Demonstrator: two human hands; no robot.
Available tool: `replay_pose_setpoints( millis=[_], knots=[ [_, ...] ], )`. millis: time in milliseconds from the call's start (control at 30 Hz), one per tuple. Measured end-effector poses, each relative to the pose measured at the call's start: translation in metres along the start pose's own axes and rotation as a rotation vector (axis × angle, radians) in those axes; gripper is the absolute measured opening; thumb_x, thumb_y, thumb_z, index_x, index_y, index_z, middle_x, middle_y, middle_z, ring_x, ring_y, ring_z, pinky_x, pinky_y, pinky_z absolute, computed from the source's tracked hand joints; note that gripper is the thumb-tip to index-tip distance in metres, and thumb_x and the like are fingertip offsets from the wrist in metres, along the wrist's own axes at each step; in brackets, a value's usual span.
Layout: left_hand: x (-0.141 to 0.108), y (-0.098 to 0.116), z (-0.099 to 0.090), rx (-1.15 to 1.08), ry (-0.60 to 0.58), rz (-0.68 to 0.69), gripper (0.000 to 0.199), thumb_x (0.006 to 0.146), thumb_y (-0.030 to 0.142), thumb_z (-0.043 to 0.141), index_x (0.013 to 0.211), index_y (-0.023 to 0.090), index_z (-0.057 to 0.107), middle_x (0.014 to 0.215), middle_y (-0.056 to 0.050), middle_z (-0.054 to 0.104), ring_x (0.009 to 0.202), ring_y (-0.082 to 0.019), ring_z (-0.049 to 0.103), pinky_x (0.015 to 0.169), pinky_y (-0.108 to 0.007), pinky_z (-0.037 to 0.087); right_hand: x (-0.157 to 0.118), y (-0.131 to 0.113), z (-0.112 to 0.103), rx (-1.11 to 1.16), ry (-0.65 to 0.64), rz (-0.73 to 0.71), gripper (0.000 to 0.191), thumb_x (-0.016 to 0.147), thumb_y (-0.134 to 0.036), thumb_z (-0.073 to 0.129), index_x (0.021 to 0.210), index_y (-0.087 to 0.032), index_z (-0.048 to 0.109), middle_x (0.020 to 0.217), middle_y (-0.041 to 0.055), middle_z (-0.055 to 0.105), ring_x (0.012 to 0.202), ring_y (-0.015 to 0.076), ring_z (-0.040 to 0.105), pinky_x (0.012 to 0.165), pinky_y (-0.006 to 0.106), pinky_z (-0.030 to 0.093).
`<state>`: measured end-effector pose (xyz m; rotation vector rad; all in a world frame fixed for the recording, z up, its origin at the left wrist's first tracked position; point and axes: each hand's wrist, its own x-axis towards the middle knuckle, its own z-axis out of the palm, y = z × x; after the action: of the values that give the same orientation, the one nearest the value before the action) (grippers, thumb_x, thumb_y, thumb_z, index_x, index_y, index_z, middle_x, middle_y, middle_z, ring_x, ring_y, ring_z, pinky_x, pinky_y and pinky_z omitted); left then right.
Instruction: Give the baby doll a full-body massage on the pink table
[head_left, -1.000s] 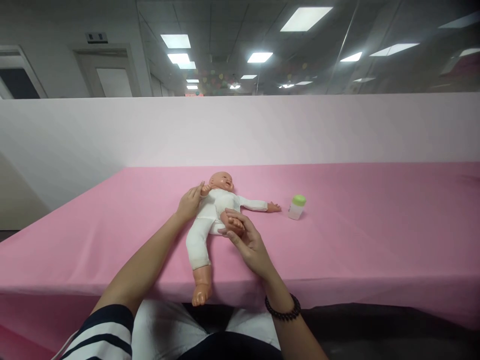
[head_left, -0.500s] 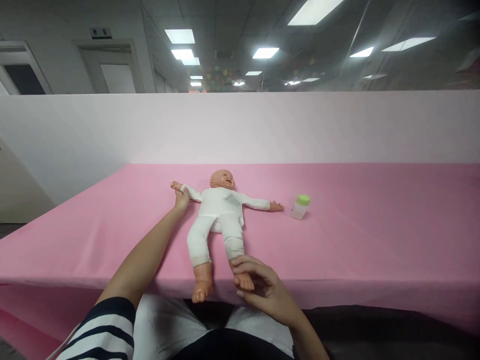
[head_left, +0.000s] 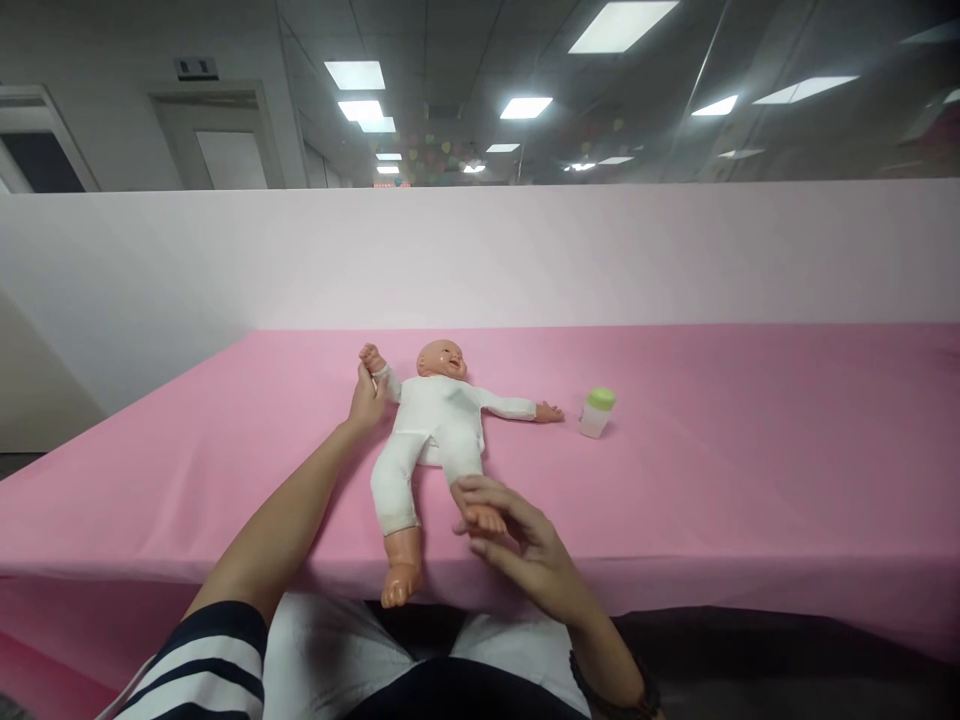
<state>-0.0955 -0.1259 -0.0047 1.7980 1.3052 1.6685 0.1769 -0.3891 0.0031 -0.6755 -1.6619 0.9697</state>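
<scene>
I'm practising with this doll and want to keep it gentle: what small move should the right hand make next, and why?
Perhaps ease the held foot a little toward the torso of the doll: the right hand curls loosely around that foot, the leg looks partly bent, and the left hand holds the opposite arm.

Pink cloth (head_left: 712, 480), white-clad doll (head_left: 439, 408), sleeve (head_left: 206, 660) (striped)
</scene>
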Motion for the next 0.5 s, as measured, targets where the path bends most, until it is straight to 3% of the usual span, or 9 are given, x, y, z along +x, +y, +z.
replay_pose_setpoints(
  millis=[100,200,367,500],
  knots=[
    [-0.005,0.012,0.001,0.179,-0.233,0.287,0.054,0.098,0.032,0.062,0.147,0.015,0.049,0.147,-0.02,0.059,0.14,-0.035,0.055,0.122,-0.051,0.039,0.025,-0.002,0.003,0.08,0.047,-0.003,0.038,0.095,-0.039,0.075,0.132,-0.031,0.071,0.146,0.0096,0.063,0.125,0.0264,0.069,0.103,0.043,0.063],
    [-0.007,0.017,0.004,0.354,-0.426,0.467,0.046,0.097,0.03,0.059,0.142,0.018,0.059,0.137,-0.016,0.067,0.131,-0.033,0.061,0.119,-0.054,0.043,0.052,-0.002,0.01,0.125,0.063,0.001,0.039,0.095,-0.041,0.075,0.132,-0.03,0.069,0.151,0.0083,0.059,0.126,0.0245,0.068,0.108,0.042,0.059],
    [-0.007,0.011,0.003,0.446,-0.447,0.614,0.042,0.1,0.025,0.054,0.142,0.021,0.061,0.14,-0.015,0.066,0.132,-0.028,0.062,0.115,-0.05,0.048,0.083,0.006,0.025,0.145,0.06,0.037,0.04,0.094,-0.042,0.075,0.131,-0.029,0.066,0.152,0.0073,0.058,0.133,0.0242,0.063,0.11,0.04,0.057],
    [-0.008,0.01,0.002,0.417,-0.434,0.6,0.041,0.099,0.025,0.057,0.139,0.022,0.062,0.139,-0.015,0.067,0.132,-0.029,0.062,0.115,-0.051,0.049,0.085,0.005,0.028,0.165,0.068,0.056,0.04,0.092,-0.044,0.076,0.128,-0.028,0.067,0.153,0.0069,0.057,0.131,0.0239,0.064,0.108,0.038,0.058]
  ],
)
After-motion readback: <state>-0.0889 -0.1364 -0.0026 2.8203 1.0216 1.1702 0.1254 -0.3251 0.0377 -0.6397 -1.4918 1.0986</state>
